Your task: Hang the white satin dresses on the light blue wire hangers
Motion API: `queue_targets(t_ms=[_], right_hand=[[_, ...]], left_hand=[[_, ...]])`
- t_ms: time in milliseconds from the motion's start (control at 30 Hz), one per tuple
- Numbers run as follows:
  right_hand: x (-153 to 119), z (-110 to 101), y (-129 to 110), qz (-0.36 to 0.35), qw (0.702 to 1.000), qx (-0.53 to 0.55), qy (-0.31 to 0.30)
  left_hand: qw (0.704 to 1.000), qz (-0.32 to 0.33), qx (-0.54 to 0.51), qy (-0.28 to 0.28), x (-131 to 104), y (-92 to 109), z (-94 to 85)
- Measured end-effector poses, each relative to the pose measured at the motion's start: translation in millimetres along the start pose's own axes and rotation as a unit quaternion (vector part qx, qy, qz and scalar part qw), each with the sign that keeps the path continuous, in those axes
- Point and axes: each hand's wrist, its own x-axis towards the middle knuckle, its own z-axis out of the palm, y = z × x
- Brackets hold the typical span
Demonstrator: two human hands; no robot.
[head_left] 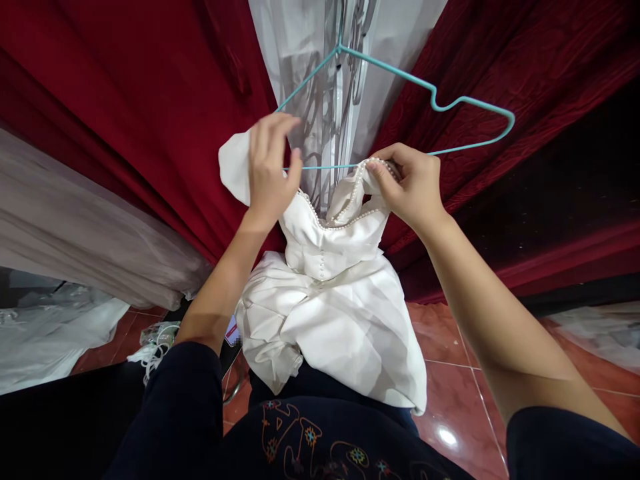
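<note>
A small white dress (345, 307) with pearl trim along its neckline and a row of buttons down the bodice hangs before me. Its skirt spreads out near my lap. Behind the bodice is a light blue hanger (390, 67), its right arm bare. My right hand (413, 183) pinches the pearl-edged right shoulder part of the dress beside the hanger's lower bar. On the other side my left hand (270, 167), slightly blurred, has its thumb and fingers apart at the left end of the hanger. White puffed sleeve fabric (234, 167) shows behind that hand.
Dark red curtains (150, 100) hang on both sides, with white fabric (290, 40) between them. Pale drapery (90, 213) hangs at left. On the red tiled floor (445, 373), white cloth (55, 333) lies at left. A white cord (155, 357) is near my left elbow.
</note>
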Motion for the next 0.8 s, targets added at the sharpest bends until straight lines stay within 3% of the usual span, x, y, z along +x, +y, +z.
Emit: queue_targets(t_ms=[100,233,333,400,500,533,667,800], right_hand=[[-2,0,-2,-0.003,1.000,0.007,0.003],[-18,-5,-7,-0.028,0.998,-0.035,0.047],[-30,-21,7,-0.054,0.981,-0.092,0.164],[-30,-39,26,-0.090,0.953,-0.120,0.264],[-14,-71,52,-0.158,0.903,-0.140,0.373],[-6,-80,55,-0.165,0.898,-0.141,0.384],[25,-96,33,-0.175,0.921,-0.151,0.312],[53,-85,-4,-0.147,0.944,-0.194,0.223]], left_hand=[[0.993,0.055,-0.011,-0.100,-6,27,17.4],[0.988,0.012,-0.021,-0.150,-8,42,28.5],[0.988,-0.016,-0.041,-0.148,-6,42,23.5],[0.987,-0.028,-0.055,-0.147,-3,39,16.1],[0.984,-0.040,-0.073,-0.158,1,34,4.7],[0.983,-0.041,-0.075,-0.163,1,34,1.7],[0.981,-0.035,-0.068,-0.178,2,38,-5.4],[0.980,-0.040,-0.061,-0.187,1,44,-6.4]])
